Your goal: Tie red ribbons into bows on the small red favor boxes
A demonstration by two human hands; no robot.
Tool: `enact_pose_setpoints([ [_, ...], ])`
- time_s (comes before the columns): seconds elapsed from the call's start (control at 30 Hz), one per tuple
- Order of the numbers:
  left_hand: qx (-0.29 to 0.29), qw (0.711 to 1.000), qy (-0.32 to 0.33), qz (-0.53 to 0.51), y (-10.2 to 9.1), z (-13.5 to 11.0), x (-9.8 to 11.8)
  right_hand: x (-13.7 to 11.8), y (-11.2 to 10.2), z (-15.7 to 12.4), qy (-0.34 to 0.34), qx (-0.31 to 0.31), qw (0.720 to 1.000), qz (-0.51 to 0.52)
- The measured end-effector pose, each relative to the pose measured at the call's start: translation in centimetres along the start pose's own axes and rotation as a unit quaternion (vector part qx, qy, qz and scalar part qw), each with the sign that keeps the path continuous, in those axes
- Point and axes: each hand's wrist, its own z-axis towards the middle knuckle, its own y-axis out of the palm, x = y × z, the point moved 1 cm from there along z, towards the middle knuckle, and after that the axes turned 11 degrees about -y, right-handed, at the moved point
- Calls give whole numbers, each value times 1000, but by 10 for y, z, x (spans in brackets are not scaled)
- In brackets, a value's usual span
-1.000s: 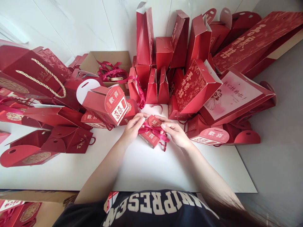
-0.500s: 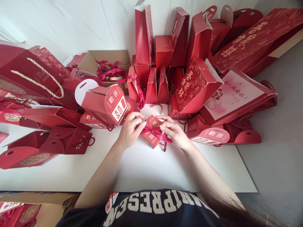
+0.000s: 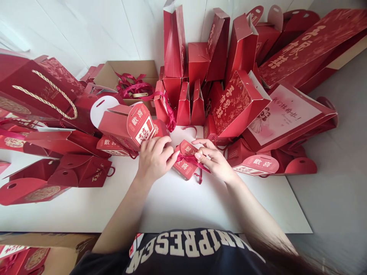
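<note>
A small red gift box (image 3: 187,168) with gold characters lies on the white board (image 3: 177,202) in front of me. A dark pink ribbon (image 3: 192,160) crosses its top. My left hand (image 3: 153,158) is curled at the box's left edge, fingertips pinching one ribbon end. My right hand (image 3: 216,162) is at the box's right side, fingers pinched on the other ribbon strand, which trails toward the lower right.
Red gift boxes and bags crowd the far side: a round-flap box (image 3: 129,124) left of my hands, upright bags (image 3: 183,65) behind, a large flowered bag (image 3: 237,103) and a flat box (image 3: 258,164) to the right. A cardboard box (image 3: 129,70) holds ribbons. Grey floor lies right.
Both hands have drawn the ribbon tighter over the small box. My left hand slid slightly left and curled more; my right hand pulled its strand rightward.
</note>
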Motion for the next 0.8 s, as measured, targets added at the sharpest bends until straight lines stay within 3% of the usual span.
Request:
enact_pose_setpoints([
  [0.1,-14,995,-27,-93,2,2,1,2,-1,0,-6,1,1000,11],
  [0.23,-93,953,-89,-273,9,3,3,8,-1,1,8,25,998,65],
  [0.33,-122,930,-114,-327,15,1,2,7,-5,-1,62,85,993,56],
  [0.4,-129,920,-130,-347,17,0,1,1,-9,-4,116,93,989,-18],
  [0.5,-149,903,-159,-369,19,0,-1,-12,-15,-12,197,42,968,-153],
  [0.6,-174,882,-194,-392,19,1,0,-24,-19,-20,269,-16,943,-194],
  [0.73,-208,855,-228,-417,20,1,1,-28,-14,-25,322,-126,938,-34],
  [0.8,-223,844,-237,-426,21,1,-1,-26,-11,-25,307,-133,941,47],
])
